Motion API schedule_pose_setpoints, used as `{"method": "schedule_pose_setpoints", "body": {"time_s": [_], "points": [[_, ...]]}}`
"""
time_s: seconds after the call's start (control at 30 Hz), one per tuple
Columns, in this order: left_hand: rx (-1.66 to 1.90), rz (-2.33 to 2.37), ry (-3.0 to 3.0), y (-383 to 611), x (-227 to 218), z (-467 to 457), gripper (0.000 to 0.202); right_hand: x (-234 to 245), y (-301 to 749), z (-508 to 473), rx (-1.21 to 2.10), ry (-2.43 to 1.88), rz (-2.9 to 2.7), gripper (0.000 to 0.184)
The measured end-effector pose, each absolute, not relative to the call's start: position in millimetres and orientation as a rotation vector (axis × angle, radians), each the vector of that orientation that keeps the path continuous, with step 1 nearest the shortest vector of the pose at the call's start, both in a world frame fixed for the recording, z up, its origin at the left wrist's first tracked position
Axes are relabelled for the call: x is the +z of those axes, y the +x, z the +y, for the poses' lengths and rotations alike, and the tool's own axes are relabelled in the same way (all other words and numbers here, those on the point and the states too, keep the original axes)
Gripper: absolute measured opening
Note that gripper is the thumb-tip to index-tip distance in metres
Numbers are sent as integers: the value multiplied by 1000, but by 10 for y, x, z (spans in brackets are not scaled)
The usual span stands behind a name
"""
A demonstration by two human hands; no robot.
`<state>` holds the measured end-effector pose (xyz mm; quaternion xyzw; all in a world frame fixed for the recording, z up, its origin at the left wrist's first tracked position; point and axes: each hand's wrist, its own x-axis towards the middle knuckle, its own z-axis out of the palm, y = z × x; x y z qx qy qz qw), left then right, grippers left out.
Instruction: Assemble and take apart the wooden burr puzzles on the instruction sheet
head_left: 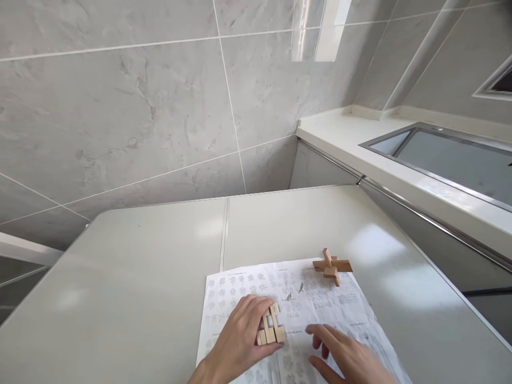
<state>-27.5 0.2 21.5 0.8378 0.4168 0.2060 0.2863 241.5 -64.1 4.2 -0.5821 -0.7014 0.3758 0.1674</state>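
Note:
My left hand (244, 330) is closed around several notched, pale wooden puzzle pieces (272, 328), set side by side on the printed sheet. Between the pieces a small gap shows the paper beneath. To their right, my right hand (340, 349) has its thumb and fingers apart and holds nothing; part of it is blurred. Under both hands lies the printed sheet (294, 320), covered with small diagrams. On its far right corner rests a cross-shaped wooden burr puzzle (331, 266) of darker brown bars, apart from both hands.
The pale table (140, 288) has a seam running away from me. Beyond its far edge stands a grey tiled wall (160, 117). At right, a white counter (336, 136) holds a metal-framed sink (444, 154), with a metal rail (404, 200) along its side.

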Motion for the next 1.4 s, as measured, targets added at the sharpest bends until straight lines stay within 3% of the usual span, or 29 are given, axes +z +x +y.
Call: {"method": "schedule_pose_setpoints", "body": {"time_s": [0.23, 0.47, 0.7, 1.0, 1.23, 1.4], "points": [[567, 1178, 2202, -323, 206, -14, 105, -146, 2050, -596, 1097, -1601, -1959, 29], [517, 1295, 2234, -504, 234, -60, 75, -139, 1830, -533, 1003, -1701, -1976, 25], [499, 1266, 2168, -532, 260, -76, 77, -44, 1738, -496, 984, -1711, -1922, 10], [644, 1250, 2126, -545, 238, -78, 70, 148, 1620, -595, 995, -1528, -1574, 22], [699, 1228, 2106, -555, 236, -76, 65, 174, 1481, -557, 1008, -1208, -1741, 27], [696, 1202, 2100, -560, 241, -56, 65, 14, 1425, -605, 925, -1278, -1736, 33]]}}
